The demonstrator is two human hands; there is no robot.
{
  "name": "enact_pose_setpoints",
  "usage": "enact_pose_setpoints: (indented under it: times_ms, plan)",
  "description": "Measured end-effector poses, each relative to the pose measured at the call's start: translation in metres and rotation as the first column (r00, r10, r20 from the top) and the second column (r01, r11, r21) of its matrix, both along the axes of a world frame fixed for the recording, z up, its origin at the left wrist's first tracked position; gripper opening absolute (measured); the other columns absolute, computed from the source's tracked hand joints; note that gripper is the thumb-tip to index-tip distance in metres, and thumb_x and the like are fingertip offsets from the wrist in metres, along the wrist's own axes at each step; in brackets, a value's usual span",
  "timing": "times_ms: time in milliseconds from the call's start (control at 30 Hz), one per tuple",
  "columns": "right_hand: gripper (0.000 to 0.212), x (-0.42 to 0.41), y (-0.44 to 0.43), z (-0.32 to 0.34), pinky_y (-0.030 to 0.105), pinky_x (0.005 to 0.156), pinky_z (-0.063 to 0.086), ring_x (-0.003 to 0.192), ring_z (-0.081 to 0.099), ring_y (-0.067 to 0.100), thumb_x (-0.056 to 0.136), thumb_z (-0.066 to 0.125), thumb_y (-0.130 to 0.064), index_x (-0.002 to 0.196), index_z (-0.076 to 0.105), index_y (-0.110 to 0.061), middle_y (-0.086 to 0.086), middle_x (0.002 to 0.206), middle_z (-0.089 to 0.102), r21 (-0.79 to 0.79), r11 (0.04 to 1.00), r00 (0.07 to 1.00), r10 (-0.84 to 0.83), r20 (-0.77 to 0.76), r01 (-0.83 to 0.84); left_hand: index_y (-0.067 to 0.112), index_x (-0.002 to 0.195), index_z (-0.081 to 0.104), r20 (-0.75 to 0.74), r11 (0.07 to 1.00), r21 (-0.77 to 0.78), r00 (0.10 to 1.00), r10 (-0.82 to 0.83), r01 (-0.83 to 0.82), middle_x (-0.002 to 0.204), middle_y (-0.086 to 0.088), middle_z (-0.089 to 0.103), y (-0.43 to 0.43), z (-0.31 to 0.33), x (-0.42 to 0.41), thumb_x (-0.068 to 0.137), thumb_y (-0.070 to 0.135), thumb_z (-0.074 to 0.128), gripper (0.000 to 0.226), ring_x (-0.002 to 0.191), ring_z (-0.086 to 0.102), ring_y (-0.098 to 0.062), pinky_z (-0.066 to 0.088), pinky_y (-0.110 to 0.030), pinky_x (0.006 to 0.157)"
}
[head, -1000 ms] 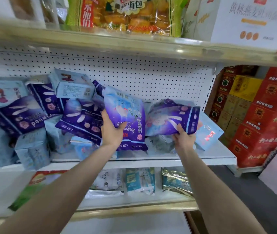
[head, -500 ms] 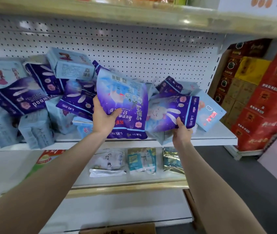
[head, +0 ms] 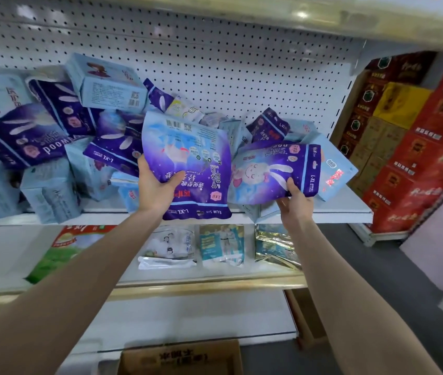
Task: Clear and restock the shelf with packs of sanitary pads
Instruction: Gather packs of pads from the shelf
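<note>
While gripping purple pack [head: 188,158] upright mid-frame in left hand [head: 155,185] and pinching bunny pack [head: 269,169] crosswise in right hand [head: 294,201], both overlapping shelf [head: 336,209] edge: probably headed straight down to cardboard box [head: 179,358].

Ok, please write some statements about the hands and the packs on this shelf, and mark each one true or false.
1. The left hand holds a purple pack with its print upside down. True.
2. The right hand is empty. False: it grips a rabbit pack.
3. The other packs on the shelf stand in neat rows. False: they lie jumbled in a heap.
4. Red cartons are stacked to the right of the shelf. True.
</note>
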State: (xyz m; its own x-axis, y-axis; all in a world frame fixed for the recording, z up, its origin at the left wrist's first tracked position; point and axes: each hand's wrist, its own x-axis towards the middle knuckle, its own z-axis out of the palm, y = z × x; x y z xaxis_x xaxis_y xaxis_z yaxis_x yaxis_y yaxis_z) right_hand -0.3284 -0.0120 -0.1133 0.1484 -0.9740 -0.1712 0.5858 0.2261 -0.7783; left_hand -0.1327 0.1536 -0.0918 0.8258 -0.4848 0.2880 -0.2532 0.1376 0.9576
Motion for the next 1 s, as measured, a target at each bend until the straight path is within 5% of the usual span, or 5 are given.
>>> enact_pose_setpoints:
  times_ms: [100,267,700,867,1000]
  plan:
    - [0.023,-0.009,0.006,0.005,0.045,0.099,0.051,0.114,0.062,0.028,0.093,0.062,-0.003,0.110,0.055,-0.016,0.007,0.115,0.064,-0.031,1.000,1.000,-0.004,-0.009,0.004,0.004,0.141,0.032,-0.011,1.000,-0.007,1.000,-0.002,0.002,0.124,-0.002,0.056,0.009,0.000,-0.003,0.081,0.003,0.075,0.073,0.114,0.056,-0.017,0.045,-0.029,0.102]
    - [0.036,-0.014,0.029,0.030,0.034,0.086,0.058,0.104,0.065,0.019,0.093,0.063,-0.005,0.124,0.049,-0.017,0.003,0.116,0.063,-0.133,0.990,0.999,0.040,-0.029,-0.044,0.008,0.129,0.040,0.008,0.999,-0.044,1.000,0.023,-0.023,0.115,0.001,0.057,0.040,0.013,-0.001,0.081,0.001,0.074,0.060,0.104,0.056,-0.013,0.045,-0.002,0.076]
    - [0.017,-0.046,0.139,0.029,0.028,0.065,0.056,0.075,0.068,0.013,0.092,0.061,-0.001,0.091,0.063,-0.018,-0.002,0.088,0.069,-0.175,0.965,0.969,0.164,-0.186,-0.197,0.011,0.128,0.041,-0.128,0.996,0.066,0.991,-0.049,0.057,0.121,-0.009,0.062,0.170,-0.002,-0.013,0.077,0.002,0.078,0.064,0.107,0.064,-0.025,0.054,-0.046,0.092]
    - [0.015,-0.044,0.173,0.002,0.027,0.061,0.057,0.079,0.067,0.017,0.092,0.061,0.000,0.094,0.062,-0.015,0.003,0.092,0.068,-0.111,0.954,0.939,0.245,-0.242,-0.278,0.003,0.130,0.043,-0.090,0.988,0.149,0.995,0.045,-0.031,0.113,-0.002,0.058,0.207,-0.027,-0.030,0.074,-0.001,0.079,0.067,0.099,0.059,-0.017,0.053,-0.016,0.072]
    - [0.017,-0.060,0.196,-0.049,0.024,0.055,0.056,0.078,0.067,0.018,0.092,0.060,0.000,0.104,0.062,-0.013,0.004,0.095,0.068,-0.009,0.944,0.904,0.314,-0.289,-0.330,0.004,0.132,0.044,-0.149,0.969,0.241,0.985,0.089,-0.051,0.120,-0.009,0.062,0.233,-0.081,-0.050,0.071,0.001,0.082,0.072,0.103,0.062,-0.022,0.057,-0.028,0.080]
